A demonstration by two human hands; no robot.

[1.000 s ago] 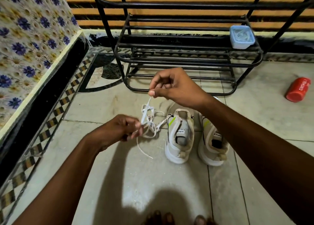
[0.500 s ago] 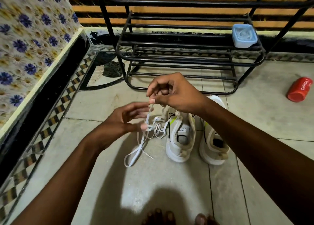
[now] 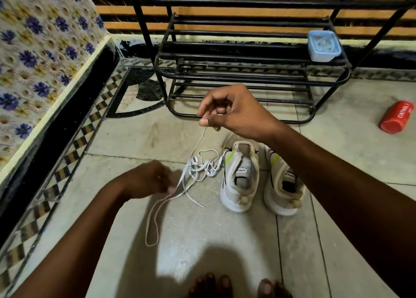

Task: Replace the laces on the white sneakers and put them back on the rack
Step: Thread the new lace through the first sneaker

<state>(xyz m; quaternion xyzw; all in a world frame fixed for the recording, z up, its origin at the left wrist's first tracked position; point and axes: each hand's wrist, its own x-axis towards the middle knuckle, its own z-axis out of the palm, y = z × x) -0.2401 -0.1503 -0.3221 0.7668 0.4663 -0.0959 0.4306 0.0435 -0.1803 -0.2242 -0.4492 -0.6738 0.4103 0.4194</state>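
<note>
We see the tiled floor [image 3: 337,162] filling most of the view, and we take the black metal rack [image 3: 252,58] at its far side as our landmark. To the left of the rack rises a wall of blue-flowered tiles [image 3: 40,49] above a black band and a checked border. In front of the rack, close to its lowest rails, stand the two white sneakers [image 3: 240,176] side by side on the floor, heels towards us, their openings bare of laces; the one farther right [image 3: 283,185] is partly crossed by our right forearm. Our right hand [image 3: 227,110] hangs just in front of the rack's bottom rail, thumb and forefinger pinching one end of a white lace [image 3: 202,164], the other fingers curled in. From that pinch the lace drops to a loose tangle on the floor just left of the sneakers, then trails towards us in a long loop. Our left hand [image 3: 148,180] is nearer to us and farther left of the rack, blurred; its fingers look curled with the lace running to the fingertips, so it seems to pinch the lace there. On the right end of a rack shelf sits a small pale blue lidded container [image 3: 324,46]. Right of the rack a red can [image 3: 397,117] lies on its side on the floor. At the near edge, farthest from the rack, we glimpse bare toes [image 3: 211,284].
</note>
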